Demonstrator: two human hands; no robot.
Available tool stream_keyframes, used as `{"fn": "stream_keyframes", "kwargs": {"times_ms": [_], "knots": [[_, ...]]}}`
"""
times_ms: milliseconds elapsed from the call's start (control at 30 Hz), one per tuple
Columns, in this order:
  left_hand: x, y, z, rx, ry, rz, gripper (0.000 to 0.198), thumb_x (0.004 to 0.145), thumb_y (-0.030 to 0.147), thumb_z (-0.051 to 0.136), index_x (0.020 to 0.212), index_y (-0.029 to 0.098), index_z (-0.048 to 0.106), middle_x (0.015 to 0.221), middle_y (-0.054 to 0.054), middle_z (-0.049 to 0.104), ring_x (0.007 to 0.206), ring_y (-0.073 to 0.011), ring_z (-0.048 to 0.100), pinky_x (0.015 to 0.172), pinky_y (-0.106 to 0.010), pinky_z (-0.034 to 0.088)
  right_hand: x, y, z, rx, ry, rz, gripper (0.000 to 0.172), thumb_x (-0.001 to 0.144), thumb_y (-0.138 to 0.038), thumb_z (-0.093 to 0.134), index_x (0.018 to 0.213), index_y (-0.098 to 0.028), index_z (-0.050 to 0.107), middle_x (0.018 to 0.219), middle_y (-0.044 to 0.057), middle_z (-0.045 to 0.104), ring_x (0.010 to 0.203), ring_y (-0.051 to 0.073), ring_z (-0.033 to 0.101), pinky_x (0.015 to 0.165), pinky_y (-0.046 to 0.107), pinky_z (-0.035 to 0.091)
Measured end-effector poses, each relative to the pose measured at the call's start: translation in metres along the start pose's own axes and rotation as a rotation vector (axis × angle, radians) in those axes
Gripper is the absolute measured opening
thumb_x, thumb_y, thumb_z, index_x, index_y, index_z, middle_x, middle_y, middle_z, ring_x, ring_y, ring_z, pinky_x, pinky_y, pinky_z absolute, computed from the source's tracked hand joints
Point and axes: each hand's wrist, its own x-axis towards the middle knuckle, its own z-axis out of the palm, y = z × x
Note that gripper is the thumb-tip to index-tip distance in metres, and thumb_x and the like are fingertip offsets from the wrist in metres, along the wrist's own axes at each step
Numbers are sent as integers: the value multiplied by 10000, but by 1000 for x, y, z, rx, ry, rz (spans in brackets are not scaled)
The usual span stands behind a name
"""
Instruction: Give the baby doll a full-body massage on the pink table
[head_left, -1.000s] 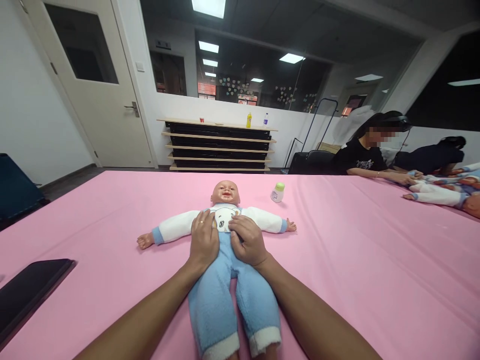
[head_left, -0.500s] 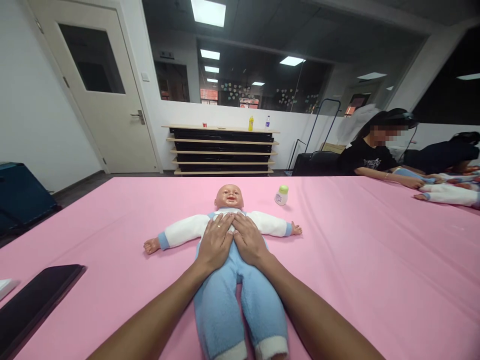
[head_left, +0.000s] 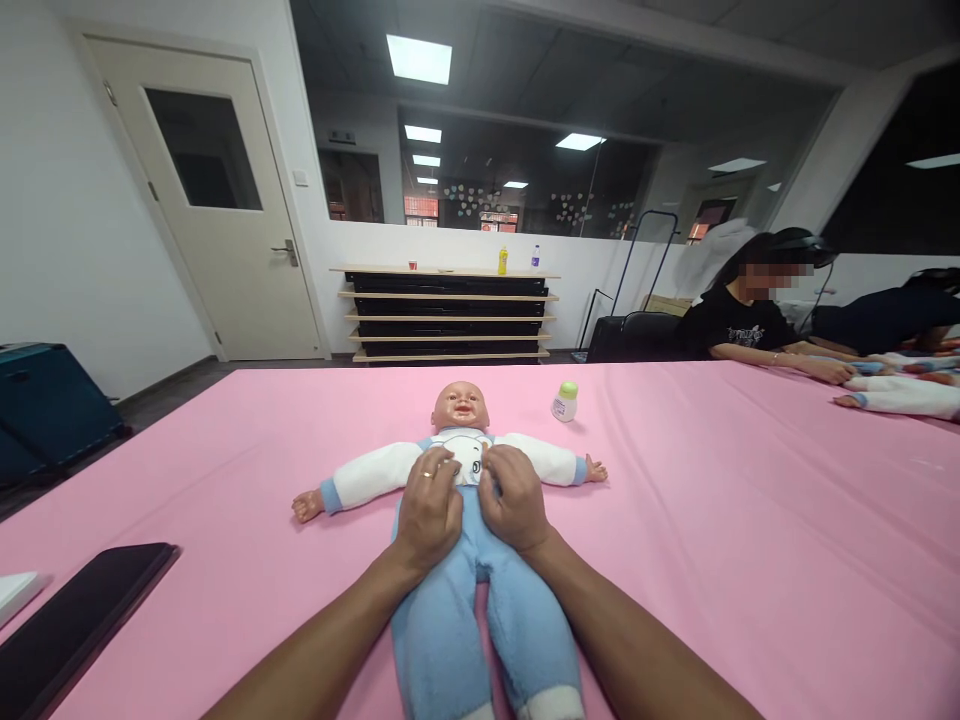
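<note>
A baby doll [head_left: 458,409] in a white top and blue trousers lies on its back on the pink table [head_left: 712,520], arms spread out to both sides. My left hand [head_left: 429,508] rests on the doll's belly with its fingers curled into the clothing; a ring shows on one finger. Right beside it, my right hand [head_left: 514,498] presses on the belly too, fingers bent and pinching the fabric at the chest. The two hands nearly touch each other.
A small white bottle with a green cap [head_left: 565,402] stands right of the doll's head. A dark phone [head_left: 71,625] lies at the near left edge. At the far right a person [head_left: 739,310] handles another doll [head_left: 900,398]. Shelves [head_left: 450,315] stand behind.
My fingers lay flat and stretched up over the doll's chest half a second ago; now they are curled and drawn back down toward the belly, gripping the cloth.
</note>
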Motion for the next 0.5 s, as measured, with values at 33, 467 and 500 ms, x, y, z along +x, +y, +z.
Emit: {"fn": "stream_keyframes", "kwargs": {"times_ms": [33,467,500], "knots": [[1,4,-3,-34,-12,57,340,824,84,389,1082,136,604,1202,-106,572,1220,-201,476,1085,-451,422,1,-2,-2,33,-15,-79,257,852,-169,475,1068,-139,612,1073,125,633,1071,244,564,987,438,455],[13,2,-2,-89,-369,-52,470,929,261,336,1379,309,463,1452,22,453,1410,-174,334,1231,-509,168,7,3,3,89,-355,-129,498,890,-184,425,1387,-169,459,1413,84,490,1343,204,415,1172,459,281],[13,0,0,-71,-387,-99,475,938,281,315,1393,325,443,1475,36,422,1441,-183,283,1232,-535,130,7,4,5,59,-378,-102,500,898,-190,418,1396,-176,459,1436,76,467,1367,205,386,1182,469,256]]}}
